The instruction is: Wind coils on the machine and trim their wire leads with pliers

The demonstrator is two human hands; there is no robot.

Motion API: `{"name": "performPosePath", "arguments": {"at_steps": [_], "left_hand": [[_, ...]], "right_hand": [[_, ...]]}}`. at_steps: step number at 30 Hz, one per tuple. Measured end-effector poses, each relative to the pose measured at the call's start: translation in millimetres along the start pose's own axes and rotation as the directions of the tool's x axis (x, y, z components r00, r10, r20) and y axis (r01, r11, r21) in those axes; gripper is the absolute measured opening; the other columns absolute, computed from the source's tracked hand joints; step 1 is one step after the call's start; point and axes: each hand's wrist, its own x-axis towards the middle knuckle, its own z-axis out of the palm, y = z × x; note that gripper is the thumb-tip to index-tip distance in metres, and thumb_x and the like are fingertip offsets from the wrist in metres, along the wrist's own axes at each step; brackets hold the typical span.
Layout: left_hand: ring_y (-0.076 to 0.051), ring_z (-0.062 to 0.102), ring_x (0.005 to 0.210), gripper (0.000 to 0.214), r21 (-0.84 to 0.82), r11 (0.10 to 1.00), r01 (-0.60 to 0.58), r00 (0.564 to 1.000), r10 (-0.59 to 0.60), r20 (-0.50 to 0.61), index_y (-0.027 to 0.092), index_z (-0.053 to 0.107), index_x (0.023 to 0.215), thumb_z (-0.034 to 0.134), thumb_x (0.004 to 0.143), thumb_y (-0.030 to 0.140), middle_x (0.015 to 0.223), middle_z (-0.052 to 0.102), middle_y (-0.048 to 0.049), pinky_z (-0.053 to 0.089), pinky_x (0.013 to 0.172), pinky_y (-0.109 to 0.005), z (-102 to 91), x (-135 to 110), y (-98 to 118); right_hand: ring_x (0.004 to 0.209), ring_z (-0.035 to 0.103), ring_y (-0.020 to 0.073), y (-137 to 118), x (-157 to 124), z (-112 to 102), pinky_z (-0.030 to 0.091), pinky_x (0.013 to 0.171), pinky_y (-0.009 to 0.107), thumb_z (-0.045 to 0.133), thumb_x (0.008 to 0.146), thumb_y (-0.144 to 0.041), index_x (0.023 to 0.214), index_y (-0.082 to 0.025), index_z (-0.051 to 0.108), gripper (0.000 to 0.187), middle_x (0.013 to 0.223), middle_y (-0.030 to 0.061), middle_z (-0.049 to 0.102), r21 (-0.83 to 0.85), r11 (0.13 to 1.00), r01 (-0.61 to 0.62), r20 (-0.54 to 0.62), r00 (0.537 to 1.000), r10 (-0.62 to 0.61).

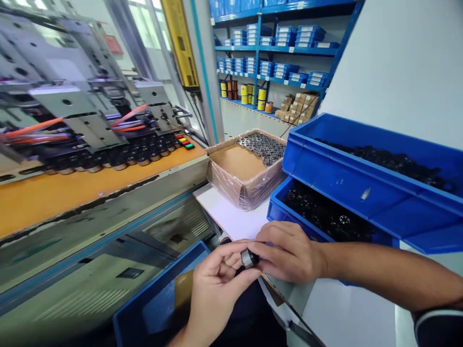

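Observation:
Between my two hands is a small silver-and-black cylindrical part (249, 259), with a metal band at one end and a black body at the other. My left hand (224, 282) is curled around its left side, thumb and fingers near the metal band. My right hand (289, 250) grips the black end, its fingers closed and partly covering the part. Just beyond my right hand, a lower blue bin (277, 207) holds many small black pieces. A plastic-wrapped cardboard box (231, 188) stands farther off, with rows of metallic parts at its far side.
An upper blue bin (361, 178) of black pieces rests over the lower one. At left is a machine with an orange work surface (54, 193) and a row of black-topped parts (119, 156). Another blue bin (144, 299) stands low beside my legs. Blue shelving (258, 53) fills the background.

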Motion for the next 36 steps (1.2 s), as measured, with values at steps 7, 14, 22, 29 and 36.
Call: {"name": "performPosePath", "arguments": {"at_steps": [7, 14, 22, 29, 36], "left_hand": [[-0.013, 0.068, 0.093, 0.040, 0.518, 0.738, -0.434, 0.896, 0.416, 0.157, 0.024, 0.073, 0.105, 0.076, 0.072, 0.003, 0.103, 0.070, -0.0009, 0.058, 0.079, -0.019, -16.9, 3.1, 4.3], [-0.010, 0.066, 0.082, 0.030, 0.614, 0.519, -0.595, 0.783, 0.545, 0.299, 0.017, 0.071, 0.099, 0.074, 0.074, 0.001, 0.092, 0.070, -0.0009, 0.055, 0.077, -0.018, -15.0, 2.9, 5.6], [-0.011, 0.066, 0.082, 0.022, 0.133, 0.987, -0.090, 0.995, 0.083, 0.056, 0.027, 0.073, 0.093, 0.081, 0.073, 0.023, 0.091, 0.070, -0.0001, 0.055, 0.075, -0.017, -3.2, 6.7, -4.3], [-0.011, 0.067, 0.078, 0.031, -0.153, 0.982, 0.109, 0.968, -0.070, 0.240, 0.035, 0.066, 0.118, 0.066, 0.088, 0.037, 0.085, 0.072, -0.0008, 0.055, 0.076, -0.020, -6.3, 4.9, -7.1], [-0.015, 0.064, 0.100, 0.032, 0.347, 0.844, -0.409, 0.909, 0.345, 0.233, 0.028, 0.069, 0.109, 0.067, 0.083, 0.009, 0.106, 0.067, -0.0034, 0.052, 0.087, -0.023, -18.3, 8.2, -5.5]], "right_hand": [[0.095, 0.062, 0.0184, -2.6, -4.6, 4.5, 0.058, 0.085, 0.030, 0.057, 0.089, -0.008, 0.105, -0.003, 0.060, 0.017, 0.099, 0.0131, 0.068, 0.130, 0.990, -0.048, -0.050, 0.997, 0.055], [0.089, 0.061, 0.0180, -7.5, -4.3, 1.2, 0.058, 0.082, 0.031, 0.053, 0.090, -0.008, 0.100, -0.002, 0.062, 0.016, 0.093, 0.0138, 0.068, 0.234, 0.964, -0.127, 0.010, 0.992, 0.128], [0.086, 0.059, 0.0195, -8.2, 3.4, -4.4, 0.059, 0.077, 0.036, 0.057, 0.085, -0.007, 0.103, -0.005, 0.059, 0.018, 0.093, 0.0140, 0.065, 0.160, 0.982, -0.104, -0.025, 0.994, 0.109], [0.091, 0.061, 0.0196, -6.1, 5.9, -4.9, 0.058, 0.081, 0.038, 0.062, 0.089, -0.009, 0.106, -0.006, 0.057, 0.018, 0.095, 0.0147, 0.065, 0.228, 0.966, -0.118, -0.038, 0.991, 0.130], [0.084, 0.060, 0.0192, -8.1, 3.4, -2.6, 0.059, 0.075, 0.037, 0.057, 0.091, -0.010, 0.102, -0.005, 0.058, 0.012, 0.089, 0.0139, 0.065, 0.182, 0.975, -0.127, 0.000, 0.992, 0.129]]}}
